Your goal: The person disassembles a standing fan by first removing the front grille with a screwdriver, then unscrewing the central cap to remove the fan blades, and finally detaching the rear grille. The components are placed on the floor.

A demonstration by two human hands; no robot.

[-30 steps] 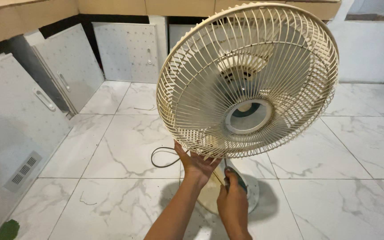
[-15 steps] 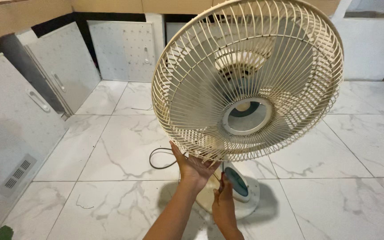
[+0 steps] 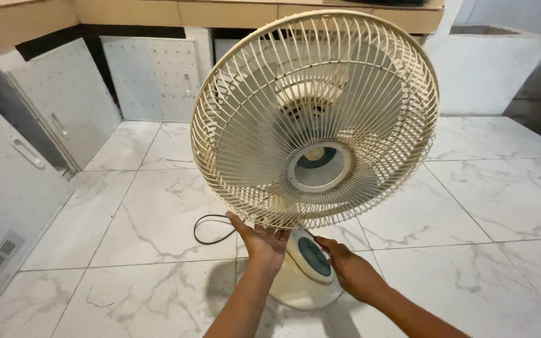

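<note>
Here, a cream fan (image 3: 314, 119) stands on the marble floor (image 3: 145, 213), its grille intact. The left hand (image 3: 262, 241), spread, props the grille's bottom rim; the right hand (image 3: 349, 268), open, touches the base (image 3: 308, 270). Nothing looks dismantled yet.

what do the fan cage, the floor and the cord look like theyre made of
The cream round fan cage looks like thin wire with a yellowed painted or plastic coating, though it may be all plastic. The white grey-veined floor looks like glossy marble-look tile, with grout lines and soft reflections. The thin black cord looks rubber- or plastic-sheathed, lying in a limp loop.
</note>
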